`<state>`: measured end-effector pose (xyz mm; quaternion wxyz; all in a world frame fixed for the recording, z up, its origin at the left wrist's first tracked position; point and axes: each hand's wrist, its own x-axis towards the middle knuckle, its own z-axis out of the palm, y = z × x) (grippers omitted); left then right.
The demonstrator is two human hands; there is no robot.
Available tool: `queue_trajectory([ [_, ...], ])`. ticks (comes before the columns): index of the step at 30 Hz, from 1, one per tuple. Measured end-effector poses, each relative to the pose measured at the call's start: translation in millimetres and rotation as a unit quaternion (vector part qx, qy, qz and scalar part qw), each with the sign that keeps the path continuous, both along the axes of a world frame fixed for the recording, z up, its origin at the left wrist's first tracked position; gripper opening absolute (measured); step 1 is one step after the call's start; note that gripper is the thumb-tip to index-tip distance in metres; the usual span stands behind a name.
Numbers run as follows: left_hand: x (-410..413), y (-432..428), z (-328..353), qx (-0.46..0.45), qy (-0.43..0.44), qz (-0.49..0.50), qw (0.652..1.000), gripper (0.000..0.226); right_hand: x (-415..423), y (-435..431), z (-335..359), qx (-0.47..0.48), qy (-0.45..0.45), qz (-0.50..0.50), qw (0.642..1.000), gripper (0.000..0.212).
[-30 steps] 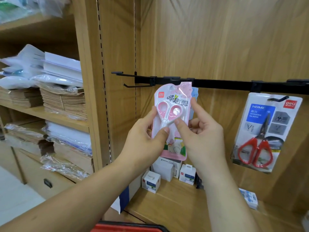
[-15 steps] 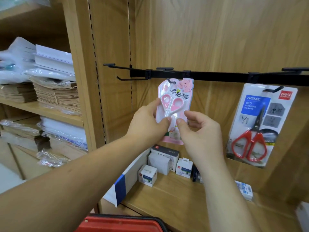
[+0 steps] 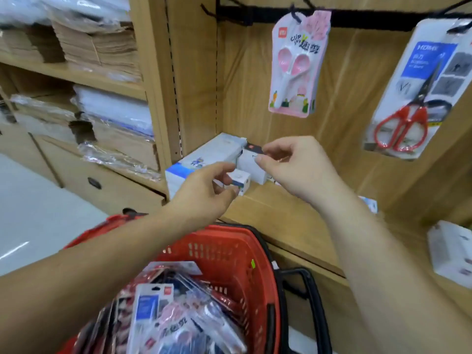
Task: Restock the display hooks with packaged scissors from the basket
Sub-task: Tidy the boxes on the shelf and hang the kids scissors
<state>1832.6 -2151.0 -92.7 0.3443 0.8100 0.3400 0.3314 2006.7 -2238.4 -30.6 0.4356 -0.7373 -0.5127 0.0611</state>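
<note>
Head view: my left hand (image 3: 207, 185) and right hand (image 3: 296, 167) hang in the air in front of the shelf (image 3: 281, 215), near each other but apart. The fingers of each are loosely curled and hold nothing. Above them the pink pack (image 3: 296, 65), with pink-handled scissors inside, hangs from a hook (image 3: 296, 15) on the black rail (image 3: 362, 20), well clear of both hands. To its right the red pack (image 3: 419, 90), a larger white card with red-handled scissors, hangs tilted from another hook on the same rail. Below my forearms sits the red basket (image 3: 237, 251), its black handle folded down at the right. In it lies a loose heap of packs (image 3: 173, 318), overlapping each other, with a blue-and-white card near the top. Behind my hands small white boxes (image 3: 241, 178) stand on the shelf against the back corner; my left fingers are in front of one, and I cannot tell whether they touch it. In the bay to the left lie stacks of brown paper (image 3: 97, 44) and plastic-wrapped white sheets (image 3: 115, 108).
</note>
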Motion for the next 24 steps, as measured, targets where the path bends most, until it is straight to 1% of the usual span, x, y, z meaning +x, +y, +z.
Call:
queue_trajectory([
  [3, -40, -15, -47, -0.03, 0.033, -0.004, 0.999, 0.038, -26, -20, -46, -0.092, -0.018, 0.054, 0.994, 0.023],
  [7, -76, -35, -107, -0.081, 0.092, 0.001, 0.992, 0.037, -46, -35, -102, -0.241, -0.038, 0.126, 0.962, 0.03],
  [9, -90, -43, -141, -0.109, 0.147, -0.011, 0.983, 0.034, -52, -39, -130, -0.287, -0.068, 0.153, 0.943, 0.036],
  [10, -96, -46, -158, -0.111, 0.192, -0.023, 0.975, 0.03, -56, -41, -142, -0.304, -0.084, 0.165, 0.934, 0.038],
  [12, -103, -49, -183, -0.1, 0.271, -0.036, 0.957, 0.023, -62, -44, -165, -0.33, -0.097, 0.185, 0.921, 0.041],
  [13, -106, -48, -193, -0.099, 0.291, -0.027, 0.951, 0.024, -66, -44, -177, -0.346, -0.102, 0.197, 0.912, 0.041],
  [15, -107, -44, -199, -0.077, 0.29, 0.01, 0.954, 0.033, -72, -46, -191, -0.38, -0.124, 0.214, 0.891, 0.04],
  [17, -105, -38, -198, -0.014, 0.301, 0.047, 0.952, 0.036, -76, -44, -200, -0.4, -0.129, 0.223, 0.879, 0.042],
  [18, -103, -36, -197, 0.014, 0.327, 0.054, 0.944, 0.037, -75, -43, -203, -0.41, -0.134, 0.222, 0.874, 0.044],
  [19, -101, -33, -197, 0.023, 0.352, 0.048, 0.934, 0.041, -73, -41, -205, -0.422, -0.145, 0.222, 0.867, 0.045],
  [20, -99, -31, -196, -0.017, 0.364, 0.041, 0.93, 0.046, -72, -39, -206, -0.436, -0.163, 0.222, 0.857, 0.047],
  [22, -93, -32, -197, -0.159, 0.351, 0.03, 0.922, 0.055, -73, -35, -210, -0.461, -0.201, 0.232, 0.833, 0.054],
  [23, -91, -35, -198, -0.211, 0.34, 0.026, 0.916, 0.055, -74, -33, -213, -0.473, -0.204, 0.238, 0.823, 0.057],
  [24, -90, -35, -200, -0.233, 0.341, 0.02, 0.911, 0.053, -76, -30, -216, -0.486, -0.2, 0.244, 0.815, 0.06],
])
